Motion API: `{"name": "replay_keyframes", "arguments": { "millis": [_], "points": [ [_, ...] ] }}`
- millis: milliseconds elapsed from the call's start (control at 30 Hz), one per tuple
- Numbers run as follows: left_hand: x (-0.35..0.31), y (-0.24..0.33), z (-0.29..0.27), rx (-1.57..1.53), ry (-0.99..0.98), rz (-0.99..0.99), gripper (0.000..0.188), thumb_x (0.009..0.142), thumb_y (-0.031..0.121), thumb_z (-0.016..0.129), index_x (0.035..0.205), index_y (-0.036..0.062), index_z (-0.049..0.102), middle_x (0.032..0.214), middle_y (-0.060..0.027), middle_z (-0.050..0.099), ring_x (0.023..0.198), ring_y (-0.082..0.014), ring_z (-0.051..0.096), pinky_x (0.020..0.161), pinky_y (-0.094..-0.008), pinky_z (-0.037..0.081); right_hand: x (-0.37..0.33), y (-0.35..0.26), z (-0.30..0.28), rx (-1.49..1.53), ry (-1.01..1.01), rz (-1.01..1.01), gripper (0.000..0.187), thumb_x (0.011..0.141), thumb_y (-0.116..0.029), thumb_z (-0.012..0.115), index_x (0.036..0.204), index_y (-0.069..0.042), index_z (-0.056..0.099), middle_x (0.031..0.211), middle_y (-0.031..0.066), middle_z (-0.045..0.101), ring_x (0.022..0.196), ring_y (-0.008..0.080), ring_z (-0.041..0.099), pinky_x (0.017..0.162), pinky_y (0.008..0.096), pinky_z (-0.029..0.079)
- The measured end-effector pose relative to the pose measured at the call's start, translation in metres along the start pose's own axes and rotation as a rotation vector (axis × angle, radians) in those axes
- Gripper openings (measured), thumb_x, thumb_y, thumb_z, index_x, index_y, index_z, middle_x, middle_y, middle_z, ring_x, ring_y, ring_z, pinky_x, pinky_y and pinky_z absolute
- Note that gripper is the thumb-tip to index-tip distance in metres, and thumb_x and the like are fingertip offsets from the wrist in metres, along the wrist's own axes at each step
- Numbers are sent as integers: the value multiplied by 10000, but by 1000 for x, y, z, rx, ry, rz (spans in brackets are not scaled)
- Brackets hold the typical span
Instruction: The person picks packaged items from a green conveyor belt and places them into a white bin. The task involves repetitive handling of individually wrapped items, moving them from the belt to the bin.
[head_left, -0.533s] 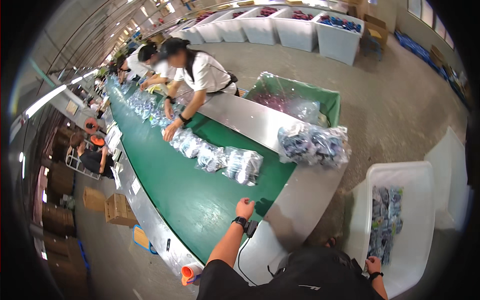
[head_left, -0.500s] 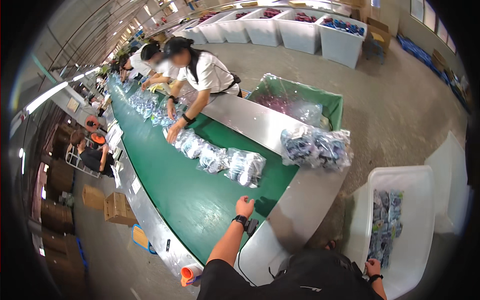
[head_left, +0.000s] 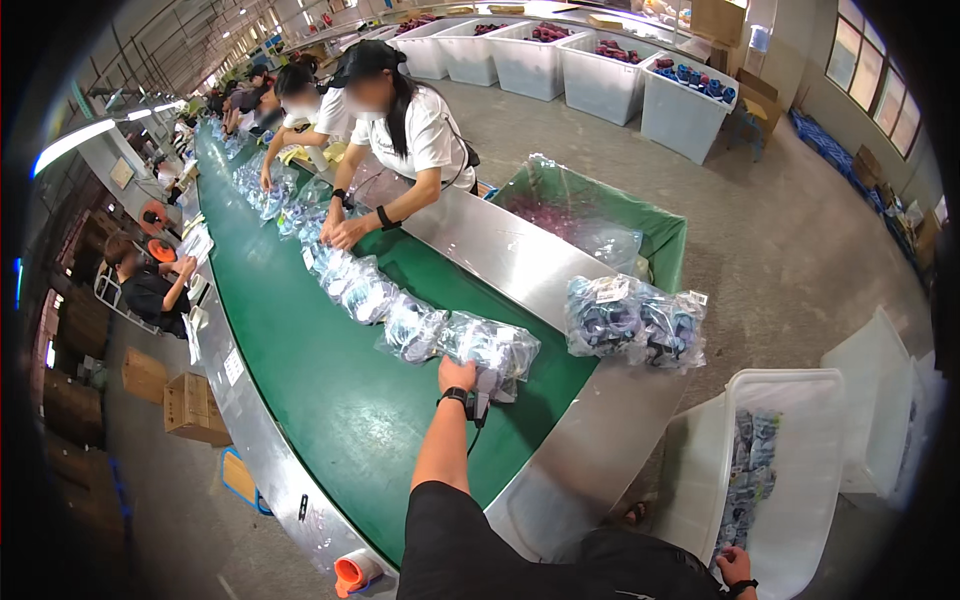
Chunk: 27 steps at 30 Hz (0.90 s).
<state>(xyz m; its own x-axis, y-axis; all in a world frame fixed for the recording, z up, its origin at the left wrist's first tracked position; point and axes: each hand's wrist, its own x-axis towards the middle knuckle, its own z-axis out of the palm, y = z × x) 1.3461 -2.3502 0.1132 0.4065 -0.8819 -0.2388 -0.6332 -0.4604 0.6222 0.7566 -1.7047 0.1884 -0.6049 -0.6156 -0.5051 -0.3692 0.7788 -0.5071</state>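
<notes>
On the green conveyor belt (head_left: pixel 330 410) lies a row of clear plastic bags packed with bluish and lilac items, possibly shoes. My left hand (head_left: pixel 457 375) is closed at the near edge of the closest plastic bag (head_left: pixel 495 345); its fingertips are partly hidden. A dark device with a cable sits at that wrist, beside a black band. At lower right, my right hand (head_left: pixel 734 566) is curled at the near left rim of a white bin (head_left: pixel 795 400). Grey-blue packed items (head_left: pixel 750 460) lie inside this bin. What the right fingers hold, if anything, is unclear.
More bagged items (head_left: pixel 635 325) rest on the metal table end. Beyond is a green-lined container (head_left: pixel 660 235). Across the belt a person in white (head_left: pixel 415 140) handles bags. An orange-mouthed cup (head_left: pixel 355 572) stands on the left metal edge; cardboard boxes (head_left: pixel 197 410) stand left.
My left hand has reached forward from bare belt to the nearest bag. My right hand stays at the bin. The person across has drawn both hands together over the bags. The view has shifted.
</notes>
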Motion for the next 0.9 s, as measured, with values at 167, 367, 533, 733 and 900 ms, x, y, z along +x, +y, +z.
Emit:
{"name": "replay_keyframes", "arguments": {
  "millis": [167,367,533,733,900],
  "points": [
    [-16,-19,25,-9,-166,-71,909,671,401,845,1333,-93,467,1305,-324,504,1174,-429,557,1013,-439,478,-5,22,0,-18,-66,56,307,778,-123,735,1032,33,659,747,96,698,656,158,660,628,314,539],
    [-80,-23,44,-208,-37,71,865,656,295,847,1316,-92,444,1279,-273,479,1168,-424,517,1019,-448,445,-7,0,6,-21,-93,93,336,748,-183,768,996,23,674,832,130,711,799,218,689,765,353,548],
    [-190,-35,38,-484,-8,376,716,724,221,828,1293,21,442,1230,-189,464,1130,-374,511,1002,-421,434,-1,-27,11,-5,-86,7,331,756,-180,759,1011,15,681,798,107,691,757,198,664,716,334,528],
    [-269,-63,12,-470,-168,368,469,887,-53,558,1330,101,585,1286,-142,555,1117,-233,583,882,-303,502,8,-33,17,-22,-133,-44,305,774,-133,730,1020,34,660,753,92,680,688,177,654,662,314,524],
    [-264,-66,-2,-698,-348,-45,533,947,189,644,1427,37,470,1170,-158,648,1006,-195,617,847,-319,510,26,-24,21,-114,-174,-52,354,750,-220,766,1013,3,687,783,115,706,728,216,678,717,344,541]
  ]
}}
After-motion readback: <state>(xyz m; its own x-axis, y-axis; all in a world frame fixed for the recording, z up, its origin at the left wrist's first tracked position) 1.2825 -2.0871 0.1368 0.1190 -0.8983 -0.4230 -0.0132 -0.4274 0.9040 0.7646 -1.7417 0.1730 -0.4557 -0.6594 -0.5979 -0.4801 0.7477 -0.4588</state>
